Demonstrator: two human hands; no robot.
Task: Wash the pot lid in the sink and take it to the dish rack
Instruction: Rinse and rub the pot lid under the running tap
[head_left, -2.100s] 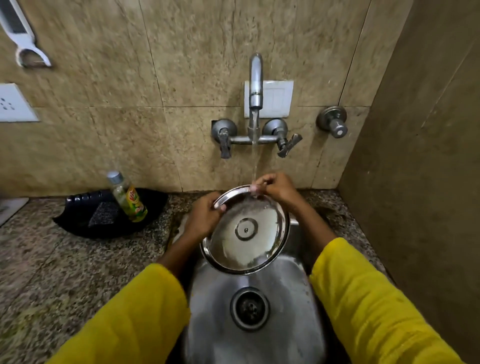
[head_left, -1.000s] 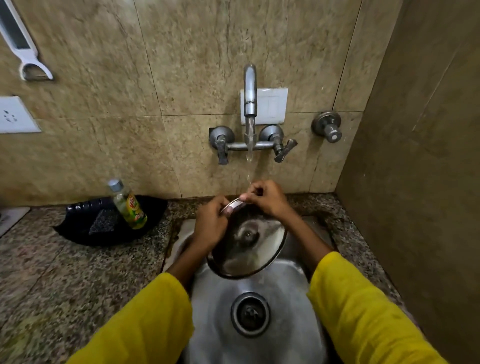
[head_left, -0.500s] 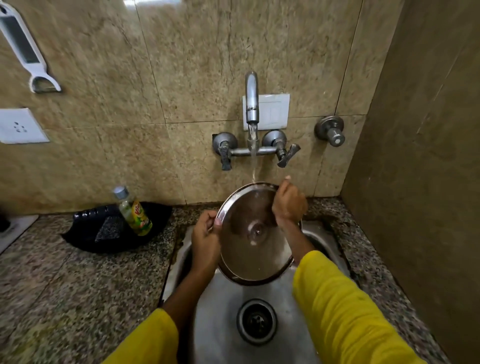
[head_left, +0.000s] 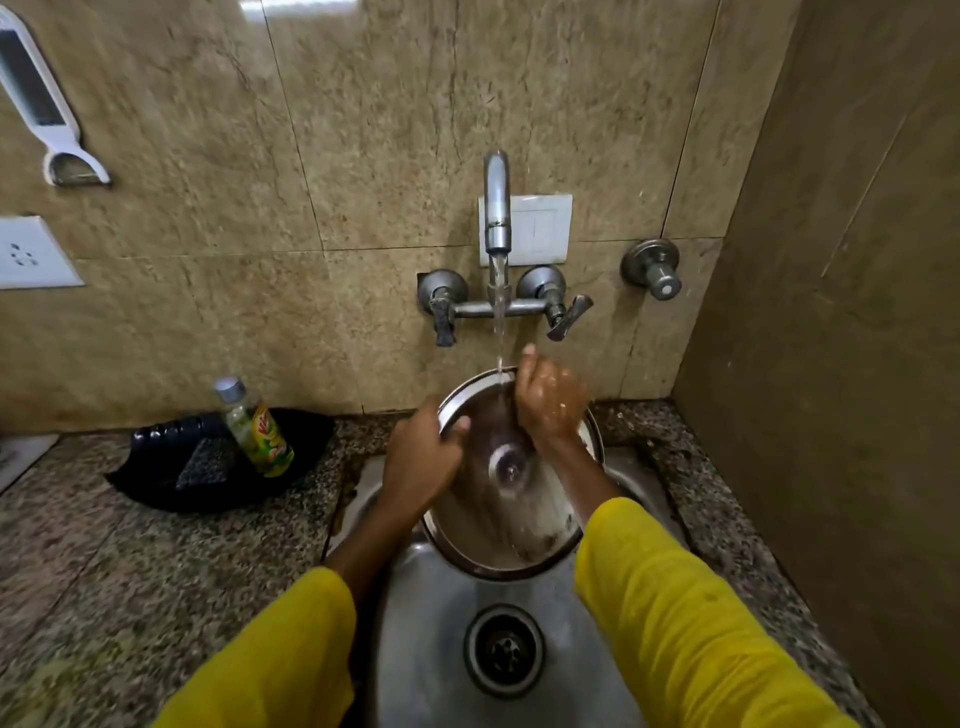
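While water runs from the tap (head_left: 497, 208) in a thin stream, the pot lid (head_left: 511, 512) is held tilted above the steel sink (head_left: 415, 649), its far rim raised toward the wall and its near rim low over the basin. The stream lands at the lid's upper edge, just beside the right hand (head_left: 550, 402).

Left hand (head_left: 421, 465) — fingers clamped on the lid's left rim, thumb over the top face, the rest curled beneath. Right hand — wet, laid against the upper right part of the lid with its fingers together and pressed to the metal; whether they curl round the rim cannot be told, since the hand is blurred. Both forearms emerge from yellow sleeves (head_left: 691, 623). The lid's central knob (head_left: 511, 467) shows between the two wrists.

Below the lid, the sink drain (head_left: 503, 649) lies open in the basin floor. On the speckled stone surface (head_left: 156, 561) to the left sits a black tray (head_left: 156, 478) holding a dark scrub pad (head_left: 200, 462) and a bottle of green dish liquid (head_left: 257, 431), leaning. The tiled wall carries two tap valves, a separate round valve (head_left: 652, 267) to the right, a white switch plate (head_left: 540, 228) behind the spout, a socket (head_left: 28, 254) and a hanging white peeler (head_left: 52, 114) at far left.
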